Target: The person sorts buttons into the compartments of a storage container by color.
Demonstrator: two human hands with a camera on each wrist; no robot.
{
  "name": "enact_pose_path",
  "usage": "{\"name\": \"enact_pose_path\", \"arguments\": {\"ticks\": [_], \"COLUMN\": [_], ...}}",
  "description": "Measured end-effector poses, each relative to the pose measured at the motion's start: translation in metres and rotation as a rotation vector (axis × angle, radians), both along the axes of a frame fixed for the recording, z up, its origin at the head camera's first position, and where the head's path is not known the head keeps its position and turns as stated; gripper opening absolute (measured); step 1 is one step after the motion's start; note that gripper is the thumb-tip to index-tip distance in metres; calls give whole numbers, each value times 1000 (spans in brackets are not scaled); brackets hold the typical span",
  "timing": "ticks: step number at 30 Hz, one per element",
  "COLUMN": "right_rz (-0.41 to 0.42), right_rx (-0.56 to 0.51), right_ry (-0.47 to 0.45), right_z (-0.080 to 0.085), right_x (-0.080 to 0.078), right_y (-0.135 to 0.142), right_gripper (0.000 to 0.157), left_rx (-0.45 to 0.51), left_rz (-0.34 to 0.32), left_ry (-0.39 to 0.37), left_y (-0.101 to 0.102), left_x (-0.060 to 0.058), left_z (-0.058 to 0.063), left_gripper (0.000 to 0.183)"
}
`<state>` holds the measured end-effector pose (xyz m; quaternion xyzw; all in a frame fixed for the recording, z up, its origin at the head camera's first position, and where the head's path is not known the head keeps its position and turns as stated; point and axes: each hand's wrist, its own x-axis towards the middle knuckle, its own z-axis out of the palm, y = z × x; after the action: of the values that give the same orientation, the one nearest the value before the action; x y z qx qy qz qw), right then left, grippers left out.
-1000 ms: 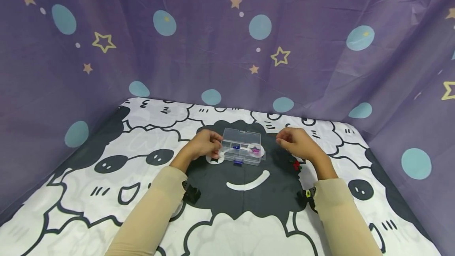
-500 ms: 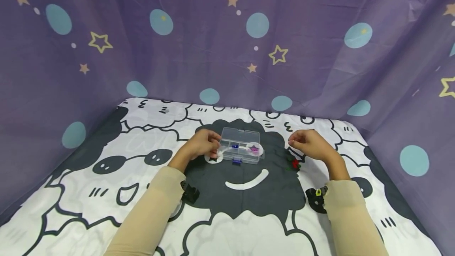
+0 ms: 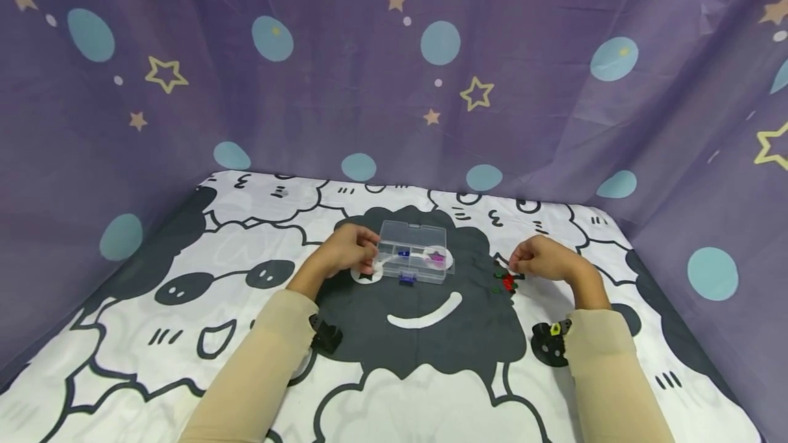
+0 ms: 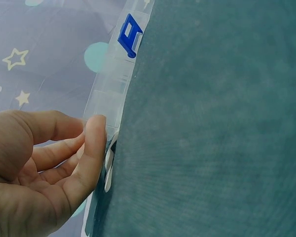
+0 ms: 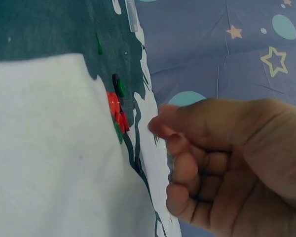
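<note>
A clear plastic compartment box [image 3: 414, 232] stands with its lid raised on the dark part of the cloth, a blue latch [image 3: 407, 279] at its front. Inside lie a small blue piece [image 3: 403, 253] and something pink [image 3: 437, 258]. My left hand [image 3: 346, 251] pinches the box's left end between thumb and fingers, as the left wrist view shows. My right hand [image 3: 544, 258] hovers just beside a little heap of red pieces [image 3: 508, 282] and green pieces [image 5: 121, 89]. Its fingers are loosely bent with thumb and index tips close together; nothing shows between them.
A white cloth [image 3: 425, 415] with dark cartoon outlines covers the table. Behind it hangs a purple curtain [image 3: 345, 87] with stars and ovals. A stray green bit [image 5: 99, 44] lies apart from the heap. Each wrist wears a small black camera [image 3: 550, 345].
My right hand has moved away from the box to the right, then lowered towards the red and green pieces. The left hand keeps its hold on the box's end.
</note>
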<state>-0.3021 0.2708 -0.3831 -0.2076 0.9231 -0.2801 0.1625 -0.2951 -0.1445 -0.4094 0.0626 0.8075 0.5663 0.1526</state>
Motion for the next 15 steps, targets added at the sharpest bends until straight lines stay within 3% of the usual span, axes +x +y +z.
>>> {"name": "enact_pose_path", "arguments": {"ticks": [9, 15], "right_rz": [17, 0], "right_rx": [12, 10], "right_ry": [-32, -115], "right_z": [-2, -4], "right_x": [-1, 0], "right_y": [4, 2], "right_gripper": [8, 5], "left_rx": [4, 0], "left_rz": [9, 0], "left_ry": [3, 1], "left_y": [0, 1], "left_x": [2, 3], "left_z": [2, 3], "left_gripper": [31, 32]}}
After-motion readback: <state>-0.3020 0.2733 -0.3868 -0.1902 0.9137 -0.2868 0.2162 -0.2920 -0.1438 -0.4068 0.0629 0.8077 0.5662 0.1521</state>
